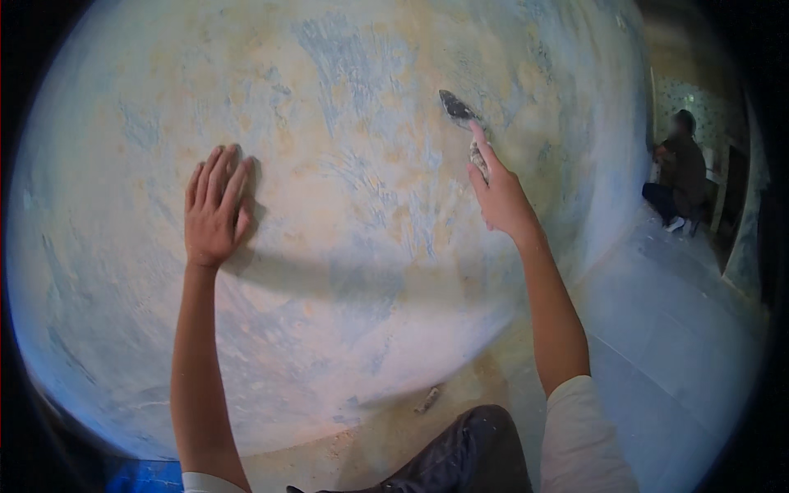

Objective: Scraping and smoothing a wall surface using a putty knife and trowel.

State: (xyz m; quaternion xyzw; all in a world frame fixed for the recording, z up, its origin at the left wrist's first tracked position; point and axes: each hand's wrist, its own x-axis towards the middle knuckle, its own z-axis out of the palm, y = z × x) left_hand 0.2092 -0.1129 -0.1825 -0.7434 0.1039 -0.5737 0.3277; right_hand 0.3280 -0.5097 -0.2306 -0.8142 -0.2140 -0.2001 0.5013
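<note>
A large, bulging surface [320, 214] fills most of the view, mottled in white, pale blue and ochre, with rough streaky patches. My left hand [214, 209] lies against it on the left side, fingers stretched out and nothing in them. In my right hand [503, 197] is a small pointed trowel [457, 107]. Its dark leaf-shaped blade points up and left, on or close to the surface; I cannot tell if they touch. My fingers wrap its whitish, crusted handle, and the index finger reaches along toward the blade.
Below the bulge, a short crusted stick-like piece [427, 400] lies on the dusty floor [649, 337]. My bent knee [485, 444] is close to it. Something blue [146, 476] shows at the lower left. At the far right a person [684, 172] in dark clothes crouches by a wall.
</note>
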